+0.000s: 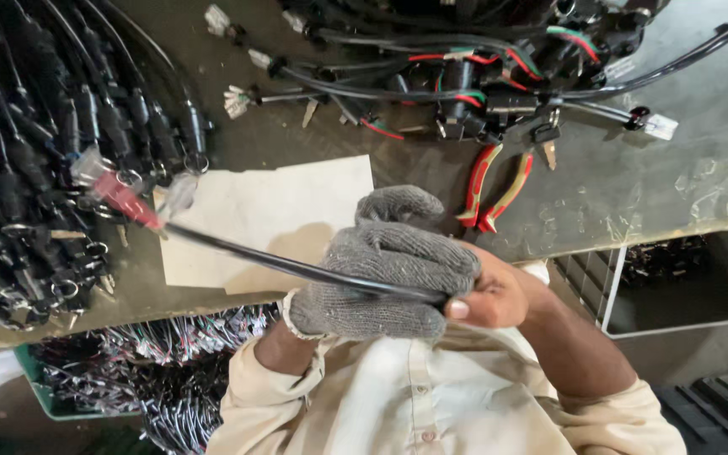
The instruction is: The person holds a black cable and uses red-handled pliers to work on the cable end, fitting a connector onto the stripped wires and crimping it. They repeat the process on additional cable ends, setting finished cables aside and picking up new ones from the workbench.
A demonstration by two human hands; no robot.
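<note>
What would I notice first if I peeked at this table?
Right in the middle, a left hand in a grey knit glove and a bare right hand grip a black cable with a red plug at its far end. Red-handled pliers lie on the table behind, and black wire bundles pile up at the left.

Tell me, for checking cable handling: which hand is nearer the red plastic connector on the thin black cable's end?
Left. The grey-gloved left hand grips the black cable toward the red connector; the bare right hand pinches it behind the glove, farther away.
</note>
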